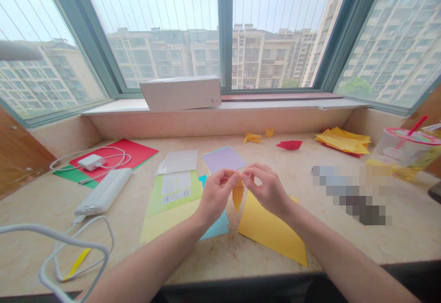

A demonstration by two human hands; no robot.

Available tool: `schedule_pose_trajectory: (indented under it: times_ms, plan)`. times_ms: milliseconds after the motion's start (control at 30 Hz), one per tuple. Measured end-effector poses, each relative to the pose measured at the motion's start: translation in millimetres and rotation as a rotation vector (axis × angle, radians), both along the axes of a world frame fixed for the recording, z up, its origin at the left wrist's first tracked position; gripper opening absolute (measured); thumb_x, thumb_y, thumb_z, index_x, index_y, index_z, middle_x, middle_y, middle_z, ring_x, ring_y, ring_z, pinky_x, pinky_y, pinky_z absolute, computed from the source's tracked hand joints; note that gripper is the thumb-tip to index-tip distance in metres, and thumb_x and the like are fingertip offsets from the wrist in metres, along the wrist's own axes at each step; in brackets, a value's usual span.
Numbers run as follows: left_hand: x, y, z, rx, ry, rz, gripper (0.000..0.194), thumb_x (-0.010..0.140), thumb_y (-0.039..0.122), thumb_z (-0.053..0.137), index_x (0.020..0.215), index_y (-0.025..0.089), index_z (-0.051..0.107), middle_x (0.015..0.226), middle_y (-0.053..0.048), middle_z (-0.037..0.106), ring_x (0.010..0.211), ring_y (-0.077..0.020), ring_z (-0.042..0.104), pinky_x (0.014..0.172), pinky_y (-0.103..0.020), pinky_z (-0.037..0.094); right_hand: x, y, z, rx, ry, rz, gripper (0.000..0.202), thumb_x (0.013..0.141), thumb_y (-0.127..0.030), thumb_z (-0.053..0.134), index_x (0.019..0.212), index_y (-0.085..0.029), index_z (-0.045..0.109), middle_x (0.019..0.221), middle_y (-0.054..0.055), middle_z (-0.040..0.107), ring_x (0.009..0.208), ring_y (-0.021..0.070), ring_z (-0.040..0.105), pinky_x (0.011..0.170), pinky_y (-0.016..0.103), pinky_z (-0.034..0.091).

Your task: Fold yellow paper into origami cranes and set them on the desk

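Between my two hands hangs a small piece of folded orange-yellow paper [237,196], its pointed end down. My left hand [220,190] pinches its upper part between thumb and fingers. From the other side, my right hand [263,183] has its thumb and fingertips closed at the paper's top edge. Under and beside my right forearm lies a yellow paper sheet [272,229] on the counter. Blue paper [217,227] shows partly behind my left wrist, and a lilac sheet [224,159] lies just beyond my hands.
Left are a white power bank [105,191], a charger [91,162] with cables, red paper [132,153] and a green packet [175,197]. At the back lie folded yellow pieces [252,138] and a red one [289,145]. Yellow papers [344,140] and a plastic cup [406,149] stand right.
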State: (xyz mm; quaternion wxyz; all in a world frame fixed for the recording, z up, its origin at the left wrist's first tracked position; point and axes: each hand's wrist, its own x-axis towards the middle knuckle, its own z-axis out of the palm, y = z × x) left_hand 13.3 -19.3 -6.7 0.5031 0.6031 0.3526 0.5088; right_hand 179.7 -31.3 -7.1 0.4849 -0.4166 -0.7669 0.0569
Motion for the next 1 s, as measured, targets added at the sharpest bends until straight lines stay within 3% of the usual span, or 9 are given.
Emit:
schedule_pose_trajectory:
  times_ms: [433,600,1000]
  plan:
    - [-2.6,0.2,5.0,0.019,0.005,0.028,0.028,0.082,0.038,0.07,0.069,0.014,0.062,0.066,0.001,0.062,0.063,-0.0116,0.055,0.062,-0.022,0.041,4.0,1.1,-0.7,-0.045,-0.025,0.074,0.012,0.094,-0.027,0.058,0.097,-0.023,0.069,0.094,0.004,0.071,0.077,0.0178,0.064,0.083,0.038,0.047]
    - [-3.6,2.3,2.6,0.006,0.039,0.019,0.028,0.083,0.039,0.068,0.071,0.015,0.062,0.067,0.0,0.062,0.063,-0.0118,0.055,0.062,-0.023,0.041,4.1,3.6,-1.4,-0.052,0.009,0.09,0.014,0.095,-0.027,0.056,0.091,-0.023,0.069,0.089,0.004,0.071,0.083,0.02,0.065,0.081,0.037,0.048]
    - [-1.1,-0.1,-0.7,0.065,0.104,0.002,0.022,0.084,0.038,0.067,0.088,0.016,0.068,0.085,-0.005,0.072,0.077,-0.0182,0.066,0.072,-0.027,0.049,-2.4,1.7,-0.4,-0.128,0.132,0.015,0.015,0.091,-0.025,0.057,0.08,-0.021,0.066,0.076,0.002,0.068,0.069,0.0172,0.061,0.068,0.032,0.048]
